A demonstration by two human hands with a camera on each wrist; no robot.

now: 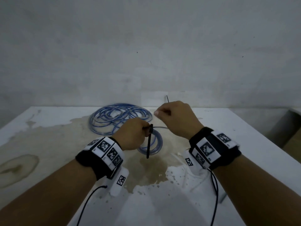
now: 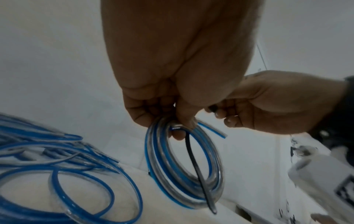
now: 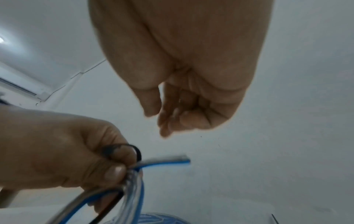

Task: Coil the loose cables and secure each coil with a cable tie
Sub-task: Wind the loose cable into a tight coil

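Note:
My left hand [image 1: 132, 135] grips a small coil of clear-and-blue tubing [image 1: 158, 148] a little above the table. A black cable tie [image 1: 149, 144] is looped round the coil at my fingers, and its long tail hangs down across the ring. In the left wrist view, the thumb [image 2: 184, 121] presses the coil [image 2: 153, 159] and the tie [image 2: 195, 166]. The tubing's cut end [image 3: 168, 161] sticks out to the right. My right hand [image 1: 172, 118] hovers up and to the right of the coil, fingers curled [image 3: 182, 115], with nothing seen in it.
A large loose pile of the same blue tubing [image 1: 114, 118] lies at the back of the stained white table [image 1: 48, 136]. A thin black strip [image 1: 167, 98] stands by the wall behind my right hand. A grey object [image 1: 285, 128] sits off the table's right edge.

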